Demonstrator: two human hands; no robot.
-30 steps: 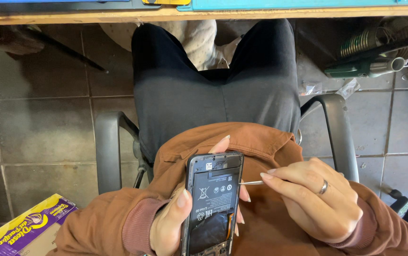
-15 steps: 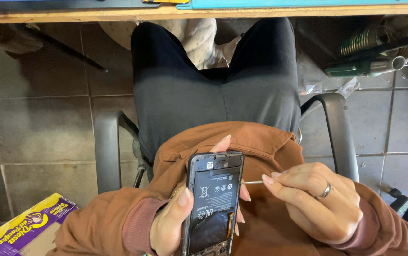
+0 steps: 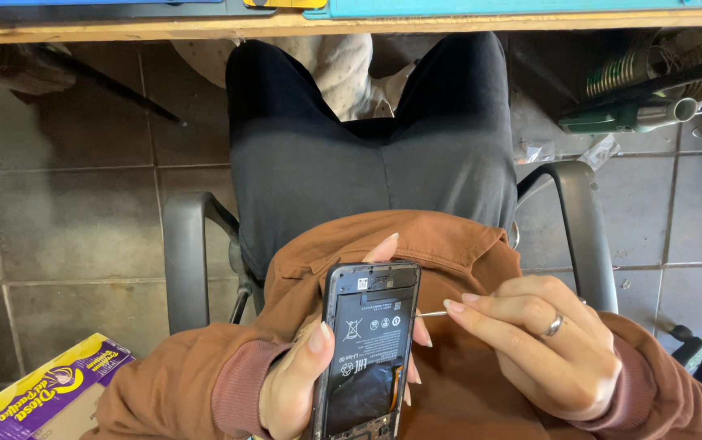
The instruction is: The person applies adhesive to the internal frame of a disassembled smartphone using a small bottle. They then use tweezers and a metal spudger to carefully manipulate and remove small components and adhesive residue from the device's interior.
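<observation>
Now left hand (image 3: 294,383) grips an opened black phone (image 3: 367,346); right hand (image 3: 559,354) pinches thin pin (image 3: 431,314)

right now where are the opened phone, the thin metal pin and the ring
opened phone (image 3: 370,342), head view, on the black battery in its open back
thin metal pin (image 3: 432,314), head view, on its bare shaft beside the phone
ring (image 3: 554,326), head view, on the silver band

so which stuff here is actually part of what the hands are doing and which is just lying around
In use: opened black phone with its back off, in left hand; thin metal pin, in right hand.

Lying about: purple and yellow cardboard box; green power tool; crumpled clear plastic wrappers.
</observation>
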